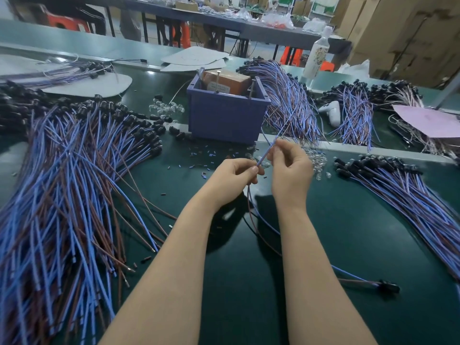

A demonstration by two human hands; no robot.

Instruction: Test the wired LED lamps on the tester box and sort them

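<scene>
1. The left hand (236,174) is curled, its thumb and forefinger pinching a thin light-blue insulated wire (264,153) at its lower stretch.
2. The right hand (290,168), just beside the left, pinches the same wire a little higher with its fingertips. The wire's free end slants up beyond this hand.
3. Below the left hand a pair of brown and blue leads (249,199) drops to the dark green table mat (249,295). The pair passes under the right forearm and ends in a small black lamp holder (389,286), well to the right of that forearm.
4. The blue plastic tester box (225,115) stands just beyond both hands, with an orange-brown block and upright metal pins inside.
5. A broad fan of blue-and-brown wired lamps with black heads (74,185) lies left of the left hand. A second such heap (410,192) lies right of the right hand. A third heap (291,103) lies beyond the right hand, beside the box.
6. Loose clear LED bulbs (317,161) lie just right of the right hand.
</scene>
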